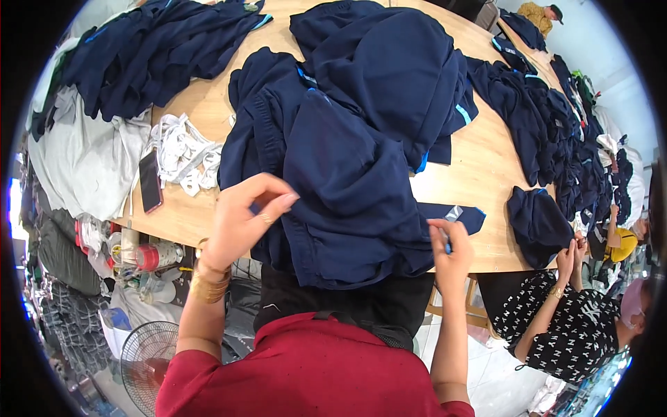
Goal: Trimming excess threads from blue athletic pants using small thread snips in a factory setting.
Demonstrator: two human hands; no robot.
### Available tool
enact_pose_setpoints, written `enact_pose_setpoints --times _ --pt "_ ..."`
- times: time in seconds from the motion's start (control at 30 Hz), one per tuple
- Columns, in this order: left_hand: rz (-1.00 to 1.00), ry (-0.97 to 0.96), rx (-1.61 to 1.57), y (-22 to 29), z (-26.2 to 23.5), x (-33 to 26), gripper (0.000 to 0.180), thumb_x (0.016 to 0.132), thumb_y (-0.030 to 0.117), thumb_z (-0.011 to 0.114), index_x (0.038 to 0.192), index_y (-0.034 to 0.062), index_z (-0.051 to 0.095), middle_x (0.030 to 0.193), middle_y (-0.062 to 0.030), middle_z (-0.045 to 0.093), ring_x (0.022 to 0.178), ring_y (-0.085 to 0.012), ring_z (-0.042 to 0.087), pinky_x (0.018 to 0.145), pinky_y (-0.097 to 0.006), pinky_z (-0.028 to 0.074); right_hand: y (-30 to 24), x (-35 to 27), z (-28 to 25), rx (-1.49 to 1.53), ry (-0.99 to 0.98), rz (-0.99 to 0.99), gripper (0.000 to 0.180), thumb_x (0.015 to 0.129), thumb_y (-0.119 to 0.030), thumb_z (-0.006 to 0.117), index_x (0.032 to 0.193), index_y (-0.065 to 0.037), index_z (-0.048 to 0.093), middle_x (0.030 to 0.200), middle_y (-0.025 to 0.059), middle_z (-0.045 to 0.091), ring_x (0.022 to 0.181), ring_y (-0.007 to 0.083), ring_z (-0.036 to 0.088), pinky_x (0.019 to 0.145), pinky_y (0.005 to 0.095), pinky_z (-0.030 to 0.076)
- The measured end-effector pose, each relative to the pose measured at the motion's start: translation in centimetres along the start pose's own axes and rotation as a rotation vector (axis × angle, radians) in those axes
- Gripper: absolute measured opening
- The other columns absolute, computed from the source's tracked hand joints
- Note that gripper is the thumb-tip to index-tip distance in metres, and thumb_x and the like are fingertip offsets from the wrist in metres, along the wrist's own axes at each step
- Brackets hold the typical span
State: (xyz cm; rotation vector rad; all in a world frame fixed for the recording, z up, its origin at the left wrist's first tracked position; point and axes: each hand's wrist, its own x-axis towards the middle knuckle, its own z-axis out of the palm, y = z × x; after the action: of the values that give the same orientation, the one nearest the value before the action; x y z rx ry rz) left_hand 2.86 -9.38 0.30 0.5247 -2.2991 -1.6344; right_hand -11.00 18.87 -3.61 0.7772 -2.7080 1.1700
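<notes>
A navy garment (340,160) lies bunched at the table's near edge, its ribbed waistband-like part on the left and its lower folds hanging over the edge. Just over its left side is my left hand (244,212), thumb and forefinger brought together in a pinch; whatever may be between them is too small to see. My right hand (452,256) is closed at the garment's right edge, around a small blue object (447,243) that I cannot make out. Beyond the fingers, a navy strip with a pale label (455,213) rests on the wood.
More navy garments (396,62) are heaped behind and at the far left (153,55). White tapes (182,153) and a phone (150,182) lie on the table's left. A fan (147,358) stands below. At right, a co-worker in a patterned shirt (563,326) handles navy cloth.
</notes>
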Motion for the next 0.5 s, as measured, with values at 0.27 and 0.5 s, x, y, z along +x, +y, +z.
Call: enact_pose_setpoints --times 0.27,0.5 --pt "0.66 -0.005 0.863 -0.1 5.7 9.0 0.023 0.076 0.02 0.066 0.095 0.0102 0.058 0.109 -0.0073 0.053 0.114 -0.0275 0.045 0.107 -0.054 0.018 -5.2 0.9 2.5 0.143 -0.164 -0.152 0.014 0.077 -0.002 0.064 0.09 -0.007 0.066 0.077 0.0078 0.059 0.068 0.0206 0.06 0.061 0.0271 0.047" --pt "0.891 -0.439 0.401 4.3 5.3 4.9 0.012 0.078 0.016 0.064 0.087 0.0092 0.06 0.081 -0.004 0.059 0.081 -0.0231 0.057 0.081 -0.034 0.043 -6.1 3.2 0.0 0.431 -0.226 -0.311 0.03 0.073 -0.01 0.072 0.101 -0.007 0.063 0.108 0.0077 0.058 0.096 0.0232 0.06 0.078 0.0305 0.049"
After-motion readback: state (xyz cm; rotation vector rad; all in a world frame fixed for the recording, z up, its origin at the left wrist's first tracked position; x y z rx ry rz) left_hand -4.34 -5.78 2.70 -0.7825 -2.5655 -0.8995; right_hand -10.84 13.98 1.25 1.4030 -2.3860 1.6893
